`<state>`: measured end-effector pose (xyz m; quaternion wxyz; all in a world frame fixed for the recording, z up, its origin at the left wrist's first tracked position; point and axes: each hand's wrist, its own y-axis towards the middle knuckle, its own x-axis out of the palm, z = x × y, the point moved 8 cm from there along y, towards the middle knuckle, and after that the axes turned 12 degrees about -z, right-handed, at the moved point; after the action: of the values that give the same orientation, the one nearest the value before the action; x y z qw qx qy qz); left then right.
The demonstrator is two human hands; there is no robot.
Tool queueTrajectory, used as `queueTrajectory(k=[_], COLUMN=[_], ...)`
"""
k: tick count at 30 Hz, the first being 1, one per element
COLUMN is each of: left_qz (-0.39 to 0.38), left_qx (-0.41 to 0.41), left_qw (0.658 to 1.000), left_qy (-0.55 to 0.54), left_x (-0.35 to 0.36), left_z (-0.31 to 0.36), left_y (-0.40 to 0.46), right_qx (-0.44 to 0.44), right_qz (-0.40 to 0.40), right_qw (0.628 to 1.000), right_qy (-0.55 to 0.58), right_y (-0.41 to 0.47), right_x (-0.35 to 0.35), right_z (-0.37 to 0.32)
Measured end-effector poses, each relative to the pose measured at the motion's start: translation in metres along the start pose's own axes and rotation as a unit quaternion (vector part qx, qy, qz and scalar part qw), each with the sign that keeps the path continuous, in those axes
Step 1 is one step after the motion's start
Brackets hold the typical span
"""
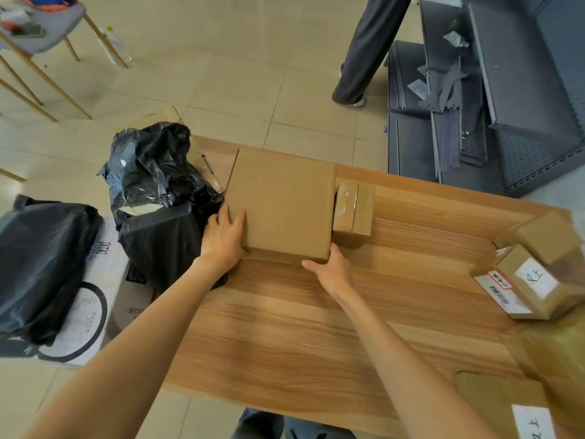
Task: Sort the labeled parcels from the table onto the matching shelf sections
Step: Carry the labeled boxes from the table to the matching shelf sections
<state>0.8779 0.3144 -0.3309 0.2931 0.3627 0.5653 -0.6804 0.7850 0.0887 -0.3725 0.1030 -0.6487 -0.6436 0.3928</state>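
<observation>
A plain flat cardboard parcel point(281, 205) lies at the far edge of the wooden counter point(316, 327), held between both hands. The left hand point(223, 237) grips its near left corner, fingers spread on the top face, while the right hand point(332, 269) clasps its near right corner. A small taped box point(354, 209) touches the parcel's right side; labeled parcels point(531, 280) sit well apart at the counter's right end.
</observation>
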Motion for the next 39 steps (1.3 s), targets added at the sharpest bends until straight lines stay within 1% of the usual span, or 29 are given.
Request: queueTrajectory(k=[8,11,14,17,20,22,24,26,28,33,37,39], left_qz=[0.012,0.014,0.036,0.056,0.081,0.101,0.124,0.148,0.168,0.186,0.204,0.188], left_qx=[0.032,0.045,0.072,0.102,0.130,0.135,0.137,0.132,0.119,0.102,0.115,0.137], left_qw=[0.999,0.999,0.996,0.989,0.974,0.955,0.929,0.913,0.906,0.901,0.906,0.907], left_qy=[0.014,0.001,-0.032,-0.085,-0.168,-0.245,-0.321,-0.358,-0.371,-0.380,-0.354,-0.350], left_x=[0.003,0.001,-0.008,-0.023,-0.044,-0.064,-0.085,-0.104,-0.119,-0.138,-0.146,-0.144], left_z=[0.019,0.024,0.028,0.028,0.023,0.019,0.014,0.009,0.002,-0.006,-0.006,-0.006], left_y=[-0.028,-0.040,-0.053,-0.069,-0.084,-0.094,-0.104,-0.111,-0.114,-0.120,-0.125,-0.122], right_qx=[-0.016,-0.039,-0.074,-0.119,-0.161,-0.185,-0.208,-0.225,-0.236,-0.263,-0.291,-0.296], right_qz=[0.009,0.019,0.039,0.057,0.072,0.074,0.059,0.044,0.045,0.132,0.137,0.147], right_qw=[1.000,0.999,0.996,0.989,0.978,0.972,0.967,0.964,0.964,0.954,0.944,0.939], right_qy=[0.008,0.014,0.036,0.069,0.111,0.127,0.138,0.135,0.117,0.050,0.078,0.093], right_y=[-0.032,-0.048,-0.065,-0.080,-0.095,-0.104,-0.113,-0.118,-0.121,-0.134,-0.143,-0.148], right_x=[-0.015,-0.023,-0.035,-0.046,-0.057,-0.064,-0.070,-0.073,-0.076,-0.091,-0.098,-0.101], right_z=[0.013,0.011,0.005,-0.007,-0.026,-0.043,-0.062,-0.077,-0.087,-0.108,-0.120,-0.126])
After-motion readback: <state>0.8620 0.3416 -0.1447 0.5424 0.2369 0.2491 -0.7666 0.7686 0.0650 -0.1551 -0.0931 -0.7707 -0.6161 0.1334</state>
